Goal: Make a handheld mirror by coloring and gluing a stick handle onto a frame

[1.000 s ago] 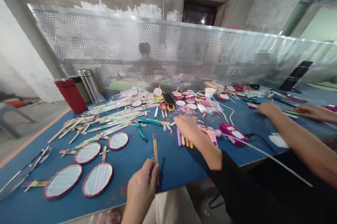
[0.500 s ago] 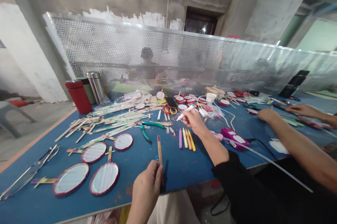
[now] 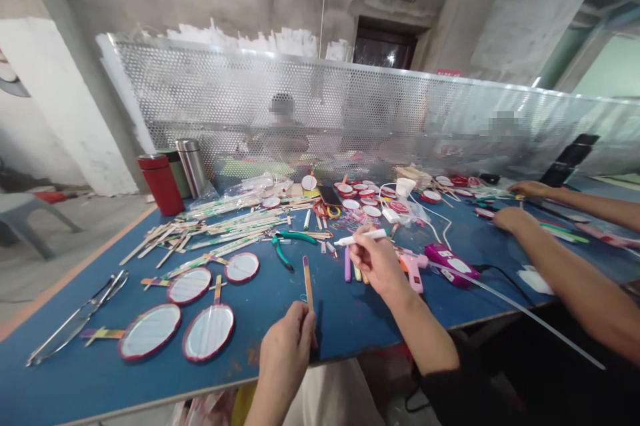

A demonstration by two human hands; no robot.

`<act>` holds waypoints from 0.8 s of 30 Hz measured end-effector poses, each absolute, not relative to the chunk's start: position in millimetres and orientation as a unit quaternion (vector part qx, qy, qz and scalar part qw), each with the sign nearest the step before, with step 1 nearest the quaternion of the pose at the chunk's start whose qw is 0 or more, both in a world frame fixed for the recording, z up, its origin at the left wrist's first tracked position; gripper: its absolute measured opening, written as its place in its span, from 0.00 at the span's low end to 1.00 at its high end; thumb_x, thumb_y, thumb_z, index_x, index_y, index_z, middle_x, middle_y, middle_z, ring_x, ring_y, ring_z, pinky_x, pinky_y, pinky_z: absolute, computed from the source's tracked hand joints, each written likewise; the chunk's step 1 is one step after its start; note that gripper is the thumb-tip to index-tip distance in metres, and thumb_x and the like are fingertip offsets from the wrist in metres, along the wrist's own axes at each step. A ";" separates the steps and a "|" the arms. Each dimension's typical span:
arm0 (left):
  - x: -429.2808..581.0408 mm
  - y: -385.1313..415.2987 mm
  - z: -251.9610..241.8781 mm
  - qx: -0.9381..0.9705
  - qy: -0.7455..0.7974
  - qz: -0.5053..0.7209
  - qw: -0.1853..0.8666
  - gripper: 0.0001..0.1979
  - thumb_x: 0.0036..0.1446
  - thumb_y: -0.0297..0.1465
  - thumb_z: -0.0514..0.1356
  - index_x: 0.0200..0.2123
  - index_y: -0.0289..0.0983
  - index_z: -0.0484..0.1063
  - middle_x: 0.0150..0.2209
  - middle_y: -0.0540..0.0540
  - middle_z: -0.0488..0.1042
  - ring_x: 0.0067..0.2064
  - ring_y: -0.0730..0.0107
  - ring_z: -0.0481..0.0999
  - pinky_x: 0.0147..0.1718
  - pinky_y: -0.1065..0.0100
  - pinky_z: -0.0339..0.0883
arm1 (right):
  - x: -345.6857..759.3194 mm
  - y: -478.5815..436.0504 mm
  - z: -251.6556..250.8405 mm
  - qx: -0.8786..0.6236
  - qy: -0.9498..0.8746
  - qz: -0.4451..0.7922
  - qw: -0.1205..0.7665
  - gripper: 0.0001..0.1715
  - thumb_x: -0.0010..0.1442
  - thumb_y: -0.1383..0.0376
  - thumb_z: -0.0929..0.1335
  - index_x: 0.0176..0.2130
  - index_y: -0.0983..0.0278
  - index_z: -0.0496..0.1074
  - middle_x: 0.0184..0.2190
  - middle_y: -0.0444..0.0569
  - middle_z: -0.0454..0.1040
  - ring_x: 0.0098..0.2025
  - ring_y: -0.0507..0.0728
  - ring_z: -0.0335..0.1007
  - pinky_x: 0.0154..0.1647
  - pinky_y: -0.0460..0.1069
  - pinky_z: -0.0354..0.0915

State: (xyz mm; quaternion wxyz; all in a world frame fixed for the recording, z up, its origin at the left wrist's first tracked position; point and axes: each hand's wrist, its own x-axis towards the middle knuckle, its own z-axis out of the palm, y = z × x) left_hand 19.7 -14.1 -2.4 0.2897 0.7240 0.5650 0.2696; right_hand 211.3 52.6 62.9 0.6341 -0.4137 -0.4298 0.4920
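Three bottles [image 3: 179, 176] stand at the back left of the blue table [image 3: 250, 309]. Four red-edged discs [image 3: 189, 286] lie closer. The left hand [image 3: 286, 345] pinches one painted stick [image 3: 309, 286] near the front edge. The right hand's [image 3: 376, 263] fingers hold one white pen [image 3: 376, 234], apart from the stick. One pink glue gun [image 3: 414, 273] lies further right.

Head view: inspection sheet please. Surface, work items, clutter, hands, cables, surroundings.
Surface: blue table, brownish marks near front edge.
Work items: painted stick, white marker; red-rimmed discs with stick handles at left.
Clutter: loose wooden sticks, teal pliers.
Hands: left hand grips the painted stick; right hand holds the white marker, apart from the stick.
Cables: black cable by purple device; white cable behind it.
Surroundings: perforated screen along far side; co-worker's hand at right.
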 end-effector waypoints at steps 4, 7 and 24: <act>21.1 -16.3 -0.2 0.716 0.568 0.277 0.296 0.13 0.64 0.35 0.45 0.28 0.42 0.62 0.22 0.54 0.76 0.27 0.70 0.76 0.29 0.73 0.59 | 192.3 10.8 43.6 -0.446 -0.517 0.335 0.649 0.07 0.59 0.61 0.66 0.31 0.62 0.66 0.17 0.39 0.68 0.19 0.48 0.64 0.17 0.41 0.55; 21.8 -17.8 1.5 0.712 0.567 0.282 0.303 0.14 0.64 0.36 0.45 0.28 0.42 0.62 0.23 0.53 0.76 0.27 0.70 0.76 0.29 0.72 0.59 | 181.8 -12.3 29.7 -0.444 -0.624 0.216 0.606 0.06 0.62 0.65 0.64 0.32 0.62 0.68 0.20 0.40 0.68 0.22 0.49 0.65 0.24 0.44 0.61; 20.7 -17.2 -4.3 0.707 0.567 0.290 0.307 0.13 0.63 0.37 0.45 0.28 0.42 0.62 0.23 0.52 0.75 0.27 0.69 0.75 0.28 0.72 0.58 | 163.0 -19.8 4.1 -0.432 -0.687 0.087 0.578 0.04 0.62 0.70 0.63 0.35 0.63 0.66 0.24 0.43 0.69 0.24 0.51 0.68 0.26 0.45 0.65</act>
